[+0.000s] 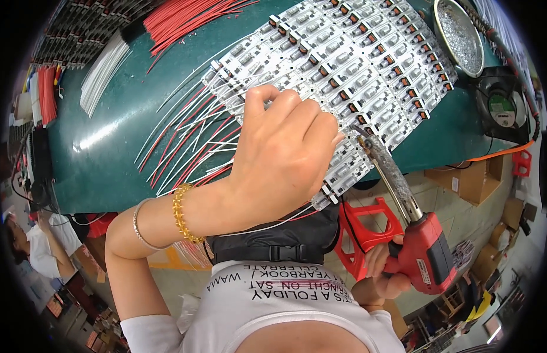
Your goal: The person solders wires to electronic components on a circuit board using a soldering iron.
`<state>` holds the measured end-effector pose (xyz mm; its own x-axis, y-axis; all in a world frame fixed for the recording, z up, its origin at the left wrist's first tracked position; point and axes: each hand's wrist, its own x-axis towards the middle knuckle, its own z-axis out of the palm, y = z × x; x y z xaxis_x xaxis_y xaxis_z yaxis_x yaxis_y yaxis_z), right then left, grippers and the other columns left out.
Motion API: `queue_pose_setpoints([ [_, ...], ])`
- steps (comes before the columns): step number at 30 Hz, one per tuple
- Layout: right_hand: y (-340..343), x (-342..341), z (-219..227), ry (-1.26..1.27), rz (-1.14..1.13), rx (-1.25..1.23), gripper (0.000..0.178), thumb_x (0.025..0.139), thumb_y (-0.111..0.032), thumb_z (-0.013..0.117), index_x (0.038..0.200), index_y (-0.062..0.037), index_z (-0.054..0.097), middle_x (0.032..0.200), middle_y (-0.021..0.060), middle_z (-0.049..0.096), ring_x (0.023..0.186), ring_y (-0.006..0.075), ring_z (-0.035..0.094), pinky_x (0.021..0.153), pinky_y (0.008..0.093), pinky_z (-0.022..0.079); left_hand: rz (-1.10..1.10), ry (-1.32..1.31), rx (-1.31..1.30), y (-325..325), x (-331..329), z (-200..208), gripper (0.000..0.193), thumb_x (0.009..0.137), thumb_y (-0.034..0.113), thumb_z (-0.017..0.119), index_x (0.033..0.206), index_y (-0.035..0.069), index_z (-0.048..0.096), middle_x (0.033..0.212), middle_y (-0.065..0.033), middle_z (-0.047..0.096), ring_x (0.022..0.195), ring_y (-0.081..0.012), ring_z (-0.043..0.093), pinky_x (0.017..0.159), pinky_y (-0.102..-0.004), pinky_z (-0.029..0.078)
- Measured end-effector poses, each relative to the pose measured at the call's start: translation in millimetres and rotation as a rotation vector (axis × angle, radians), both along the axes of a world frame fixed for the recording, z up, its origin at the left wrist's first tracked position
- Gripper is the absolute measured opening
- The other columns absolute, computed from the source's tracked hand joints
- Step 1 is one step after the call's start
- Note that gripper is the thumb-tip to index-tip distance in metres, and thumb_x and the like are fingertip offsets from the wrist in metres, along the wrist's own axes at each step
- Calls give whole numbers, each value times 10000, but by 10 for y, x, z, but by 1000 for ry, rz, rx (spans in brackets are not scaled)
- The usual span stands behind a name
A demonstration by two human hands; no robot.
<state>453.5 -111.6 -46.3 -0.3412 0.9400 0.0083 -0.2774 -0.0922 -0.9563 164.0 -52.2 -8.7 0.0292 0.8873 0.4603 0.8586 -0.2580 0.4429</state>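
Note:
A large white panel of circuit boards (pixel 368 70) with rows of small components lies slanted on the green bench. Over its near part my left hand (pixel 288 147) is bent, fingers curled together; whatever they pinch is hidden beneath the hand. Red and white wires (pixel 191 138) fan out to the left from the panel's left edge, partly behind my left wrist. My right hand (pixel 384 270) is wrapped round the grip of a red and black soldering gun (pixel 426 253). Its long metal barrel points up, with the tip at the panel just right of my left fingers.
Bundles of red wires (pixel 182 23) and white wires (pixel 105 73) lie on the green bench (pixel 108 159). At the back right are a round metal dish (pixel 459 38) and a black fan (pixel 502 109). A red plastic stool (pixel 373 220) stands below the bench. Another person (pixel 47 247) is at far left.

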Motion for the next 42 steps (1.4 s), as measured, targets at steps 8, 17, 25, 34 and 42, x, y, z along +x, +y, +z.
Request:
queue_pose_setpoints([
  [8,-28,18,-14,-8,-14,9,907,814,-669,560,1309,61,350,482,-12,466,376,118,445,402,239,364,4,6,-8,17,12,31,177,715,58,735,707,78,560,671,-35,513,675,-233,495,745,-393,347],
  [17,-16,14,-83,-14,-20,28,902,817,-665,559,1310,60,350,483,-12,467,377,118,445,403,239,364,9,41,-15,12,13,48,179,723,60,728,698,80,552,681,-38,517,684,-233,502,753,-399,356],
  [25,7,9,-98,-10,-25,52,897,819,-662,558,1310,60,350,485,-12,467,378,118,446,404,239,365,-19,3,53,19,-77,22,143,704,51,738,732,76,599,690,-30,528,692,-226,511,760,-381,367],
  [34,-12,10,-92,-13,-34,64,893,823,-659,558,1310,59,350,486,-13,468,379,118,447,405,239,365,-34,-94,-65,-6,63,102,145,721,50,730,742,79,589,690,-27,536,707,-223,522,800,-396,362],
  [42,-56,-11,-22,-19,-47,69,888,825,-656,557,1310,59,350,487,-13,468,380,118,448,407,239,366,-14,8,-44,-22,98,52,146,735,48,710,756,84,570,714,-25,529,725,-225,518,794,-406,357],
])
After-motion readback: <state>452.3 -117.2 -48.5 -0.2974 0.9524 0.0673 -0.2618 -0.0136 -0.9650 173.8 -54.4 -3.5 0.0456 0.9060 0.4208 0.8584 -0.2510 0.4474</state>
